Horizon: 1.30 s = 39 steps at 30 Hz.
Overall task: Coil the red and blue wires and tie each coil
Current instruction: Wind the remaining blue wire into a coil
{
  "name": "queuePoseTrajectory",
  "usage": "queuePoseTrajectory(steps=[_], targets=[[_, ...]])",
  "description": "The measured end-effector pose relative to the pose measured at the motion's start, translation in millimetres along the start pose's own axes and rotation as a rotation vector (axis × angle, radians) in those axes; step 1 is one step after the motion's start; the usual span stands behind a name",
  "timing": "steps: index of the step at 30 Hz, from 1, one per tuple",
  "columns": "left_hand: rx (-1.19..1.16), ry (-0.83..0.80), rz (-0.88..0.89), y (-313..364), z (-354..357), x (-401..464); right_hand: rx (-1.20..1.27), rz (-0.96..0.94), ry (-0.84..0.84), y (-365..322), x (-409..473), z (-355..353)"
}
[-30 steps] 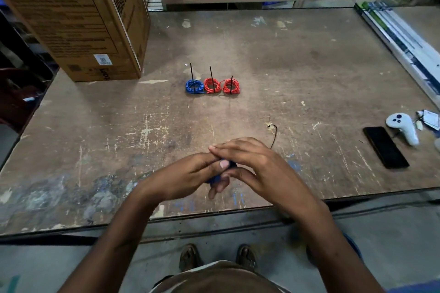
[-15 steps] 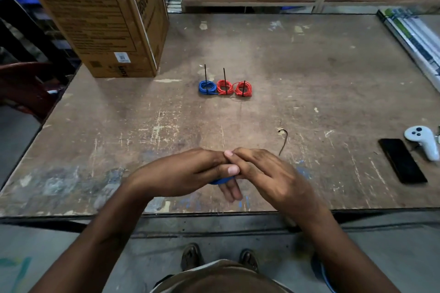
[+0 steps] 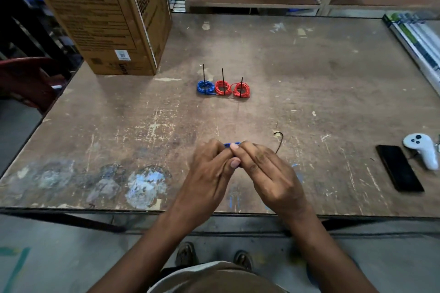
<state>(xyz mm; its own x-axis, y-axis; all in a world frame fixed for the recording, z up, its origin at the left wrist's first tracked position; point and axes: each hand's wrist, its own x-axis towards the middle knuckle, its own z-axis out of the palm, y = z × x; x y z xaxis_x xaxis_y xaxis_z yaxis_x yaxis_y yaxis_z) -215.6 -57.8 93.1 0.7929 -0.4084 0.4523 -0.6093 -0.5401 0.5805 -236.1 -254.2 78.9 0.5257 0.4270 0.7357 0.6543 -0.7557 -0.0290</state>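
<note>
A blue wire coil [image 3: 232, 144] is held between both hands over the near middle of the table; only its top edge shows above the fingertips. My left hand [image 3: 209, 169] and my right hand [image 3: 266, 173] both pinch it, fingers curled. A thin black tie [image 3: 279, 141] curves out to the right from behind my right hand. Farther back on the table lie three tied coils in a row: a blue one [image 3: 204, 87], a red one [image 3: 223, 88] and another red one [image 3: 241, 90], each with a black tie end sticking up.
A large cardboard box [image 3: 107, 14] stands at the table's back left. A black phone [image 3: 398, 167] and a white controller [image 3: 421, 150] lie at the right. Long packaged strips [image 3: 414, 40] run along the right edge. The worn wooden table [image 3: 119, 131] ends just before my feet.
Both hands have risen and moved slightly away from me with the blue coil, whose top edge now shows above the fingertips. The black tie moved with them.
</note>
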Motion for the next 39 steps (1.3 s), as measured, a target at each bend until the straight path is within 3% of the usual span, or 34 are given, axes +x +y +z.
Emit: queuePoseTrajectory(steps=[2, 5, 12, 16, 26, 32, 39], targets=[[0.048, -0.012, -0.057, -1.8, 6.6, 0.9, -0.014, 0.007, -0.002, 3.2, -6.5, 4.5], [-0.149, -0.045, -0.137, -7.7, 19.2, 2.6, -0.001, 0.033, -0.020, 10.2, -18.1, 14.4], [-0.467, 0.152, -0.373, -28.1, 48.5, 13.7, -0.006, 0.170, -0.063, 13.0, -17.8, 34.7], [-0.440, 0.160, -0.439, -51.5, 52.4, 32.1, 0.013, 0.338, -0.085, 11.6, -4.2, 58.6], [-0.233, -0.152, -0.386, -118.6, 75.0, 69.2, -0.038, 0.778, -0.326, 20.6, 9.1, 98.4], [-0.237, -0.183, -0.471, -139.6, 115.7, 81.1, -0.102, 0.979, -0.443, 47.8, -17.1, 92.9], [-0.236, -0.122, -0.494, -133.9, 155.6, 112.2, -0.161, 1.161, -0.580, 131.0, -45.5, 99.2]])
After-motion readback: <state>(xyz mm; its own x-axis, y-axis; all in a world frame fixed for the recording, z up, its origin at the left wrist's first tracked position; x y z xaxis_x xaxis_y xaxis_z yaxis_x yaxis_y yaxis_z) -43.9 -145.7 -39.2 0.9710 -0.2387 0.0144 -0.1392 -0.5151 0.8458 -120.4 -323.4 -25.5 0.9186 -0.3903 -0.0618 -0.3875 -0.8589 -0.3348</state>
